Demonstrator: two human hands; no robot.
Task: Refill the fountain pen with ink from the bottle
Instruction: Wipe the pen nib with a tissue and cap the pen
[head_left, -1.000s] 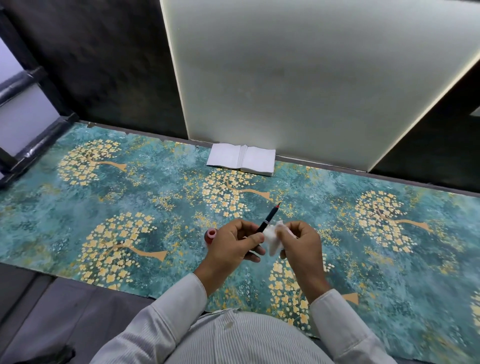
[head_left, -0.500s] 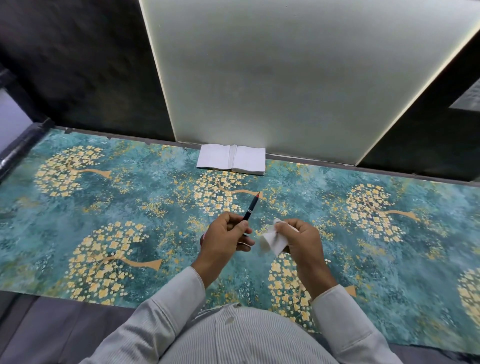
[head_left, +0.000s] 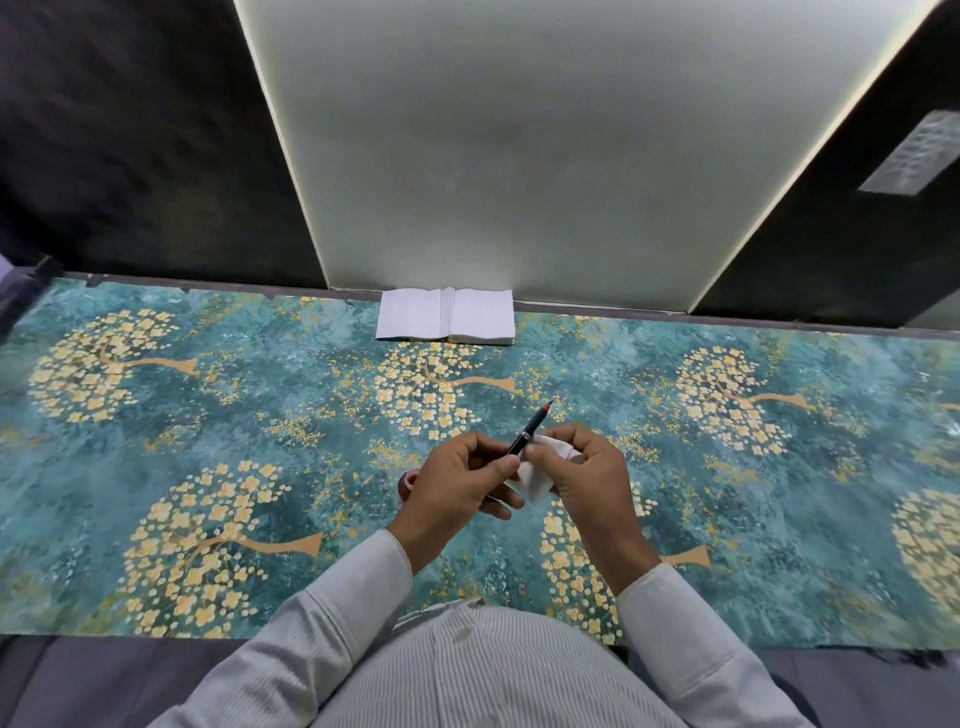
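Observation:
My left hand (head_left: 460, 483) grips a slim black fountain pen (head_left: 529, 429) with a red far tip, which points up and away to the right. Beside it, my right hand (head_left: 584, 475) pinches a crumpled white tissue (head_left: 535, 475) against the pen's barrel where the two hands meet. A small part of the ink bottle's red cap (head_left: 408, 480) shows just left of my left hand; the rest of the bottle is hidden behind that hand.
The table wears a teal cloth with yellow trees (head_left: 208, 415). A white stack of folded tissues (head_left: 445, 322) lies at the back against a pale wall panel (head_left: 519, 156). Dark panels flank it on both sides.
My right hand has brought the tissue back against the pen after the two were apart. The camera view has shifted a little to the left; the ink bottle's cap shows again.

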